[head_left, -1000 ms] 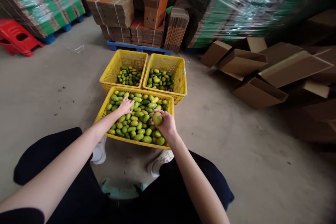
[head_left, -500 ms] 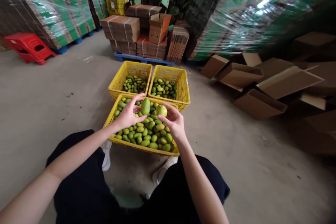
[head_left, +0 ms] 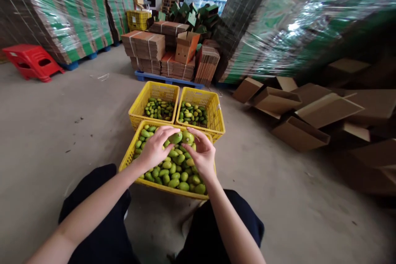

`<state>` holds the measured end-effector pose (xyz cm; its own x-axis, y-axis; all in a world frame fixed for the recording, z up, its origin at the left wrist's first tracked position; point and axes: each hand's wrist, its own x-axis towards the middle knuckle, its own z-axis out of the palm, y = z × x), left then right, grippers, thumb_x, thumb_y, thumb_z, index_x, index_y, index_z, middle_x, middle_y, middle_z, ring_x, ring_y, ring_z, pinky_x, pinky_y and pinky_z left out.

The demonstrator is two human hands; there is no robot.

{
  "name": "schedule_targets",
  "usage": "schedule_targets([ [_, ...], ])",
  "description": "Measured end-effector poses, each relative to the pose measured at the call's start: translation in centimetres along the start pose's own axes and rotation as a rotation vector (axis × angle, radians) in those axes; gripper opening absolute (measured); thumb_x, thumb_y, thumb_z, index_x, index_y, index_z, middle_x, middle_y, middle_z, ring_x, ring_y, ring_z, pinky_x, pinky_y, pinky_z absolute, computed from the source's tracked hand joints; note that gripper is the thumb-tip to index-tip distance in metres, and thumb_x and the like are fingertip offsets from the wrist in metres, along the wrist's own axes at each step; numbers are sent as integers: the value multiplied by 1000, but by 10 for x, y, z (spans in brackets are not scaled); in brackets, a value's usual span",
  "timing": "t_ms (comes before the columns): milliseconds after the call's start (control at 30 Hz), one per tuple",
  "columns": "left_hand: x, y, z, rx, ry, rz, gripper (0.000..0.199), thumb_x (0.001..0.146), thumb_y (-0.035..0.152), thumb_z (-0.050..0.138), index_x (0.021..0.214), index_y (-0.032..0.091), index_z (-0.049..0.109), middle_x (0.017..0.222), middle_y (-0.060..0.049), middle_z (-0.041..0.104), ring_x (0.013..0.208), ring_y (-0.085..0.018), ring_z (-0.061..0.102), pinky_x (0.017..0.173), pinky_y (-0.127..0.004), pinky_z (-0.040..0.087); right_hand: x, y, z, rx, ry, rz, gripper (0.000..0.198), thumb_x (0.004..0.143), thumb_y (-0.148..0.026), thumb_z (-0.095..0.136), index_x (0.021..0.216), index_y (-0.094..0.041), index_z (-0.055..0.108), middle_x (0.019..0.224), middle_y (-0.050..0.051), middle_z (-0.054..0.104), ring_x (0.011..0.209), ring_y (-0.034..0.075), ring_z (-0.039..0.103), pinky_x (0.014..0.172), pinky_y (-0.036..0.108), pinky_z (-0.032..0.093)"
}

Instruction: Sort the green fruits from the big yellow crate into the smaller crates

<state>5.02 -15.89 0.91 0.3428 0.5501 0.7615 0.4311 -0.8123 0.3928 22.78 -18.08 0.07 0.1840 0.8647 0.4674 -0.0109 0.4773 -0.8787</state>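
Observation:
Above the front yellow crate (head_left: 167, 190), both of my hands are raised close together. A smooth green oval fruit (head_left: 175, 137) is pinched between the thumb and fingers of my left hand (head_left: 157, 147), its end turned toward me. My right hand (head_left: 202, 153) grips a lighter yellow-green fruit (head_left: 187, 137) in the same way, right beside the first one. Beneath them, the crate holds many loose green and yellowish fruits (head_left: 173, 173) of the same sort. Their exact kind I cannot tell.
Behind stand two more yellow crates, the left (head_left: 136, 112) and the right (head_left: 219, 119), each partly filled with similar fruit. Bundled flat cartons (head_left: 148, 45) rest on a blue pallet (head_left: 168, 79). Open cardboard boxes (head_left: 300, 134) lie to the right, a red stool (head_left: 33, 62) to the left.
Both fruits have come closer together and turned in my fingers; the left one now shows its end. My head view has tilted up slightly, so the crates sit lower.

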Motion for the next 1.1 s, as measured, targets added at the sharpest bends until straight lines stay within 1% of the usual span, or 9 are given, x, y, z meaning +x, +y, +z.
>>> schedule_targets([
  [167, 0, -3, -1, 22, 26, 5, 54, 85, 4, 61, 133, 25, 50, 117, -7, 64, 113, -19, 64, 99, -33, 53, 3, 5, 7, 11, 0, -114, 37, 74, -20, 79, 108, -30, 70, 113, 4, 70, 113, 22, 63, 103, 40, 51],
  [400, -2, -6, -4, -63, 4, -78, 52, 83, 4, 60, 130, 26, 55, 123, -7, 67, 115, -20, 64, 103, -35, 50, 6, 5, 14, 16, 4, -53, 34, 72, -26, 80, 104, -26, 70, 112, 6, 71, 113, 24, 63, 103, 42, 50],
  [500, -1, -2, -11, -226, -44, -300, 53, 77, 14, 73, 127, 24, 59, 120, -8, 68, 103, -21, 68, 93, -32, 55, 8, -1, 11, 37, -20, 107, 38, 67, -29, 84, 102, -25, 70, 106, 5, 72, 104, 23, 67, 94, 38, 54],
  [600, 4, 1, -16, -525, -117, -592, 69, 63, 25, 86, 126, 20, 59, 110, -9, 69, 89, -20, 69, 79, -29, 57, 12, -8, 7, 119, -51, 374, 34, 67, -40, 83, 92, -22, 70, 87, 3, 73, 78, 20, 69, 71, 33, 59],
  [700, 5, -3, -15, -837, -180, -837, 71, 56, 35, 91, 119, 16, 63, 99, -8, 70, 82, -20, 70, 73, -28, 56, 15, -9, 6, 269, -101, 586, 35, 63, -48, 83, 77, -19, 69, 67, -1, 68, 51, 14, 61, 49, 27, 54],
  [800, 4, -12, -10, -1036, -261, -982, 69, 57, 54, 87, 107, 11, 67, 92, -10, 71, 79, -21, 70, 74, -31, 56, 16, -6, 10, 364, -126, 726, 38, 59, -52, 84, 70, -19, 67, 56, -2, 63, 43, 13, 57, 39, 24, 49],
  [933, 2, -20, -6, -1107, -312, -1016, 66, 67, 63, 77, 104, 9, 70, 91, -12, 73, 80, -21, 71, 80, -35, 56, 16, 0, 14, 390, -108, 784, 40, 58, -55, 83, 68, -19, 66, 54, -1, 64, 42, 13, 56, 38, 24, 47],
  [1033, 3, -19, -7, -1025, -249, -930, 69, 61, 48, 87, 118, 13, 67, 105, -12, 72, 94, -23, 70, 89, -36, 56, 15, 2, 13, 394, -53, 694, 35, 59, -47, 86, 76, -21, 70, 66, -1, 68, 49, 12, 59, 45, 24, 51],
  [1100, 4, -18, -8, -922, -185, -837, 77, 56, 34, 92, 126, 18, 64, 118, -11, 68, 100, -23, 68, 93, -37, 56, 15, 1, 11, 383, 5, 572, 36, 56, -36, 89, 86, -24, 72, 79, -2, 72, 63, 13, 64, 57, 25, 55],
])
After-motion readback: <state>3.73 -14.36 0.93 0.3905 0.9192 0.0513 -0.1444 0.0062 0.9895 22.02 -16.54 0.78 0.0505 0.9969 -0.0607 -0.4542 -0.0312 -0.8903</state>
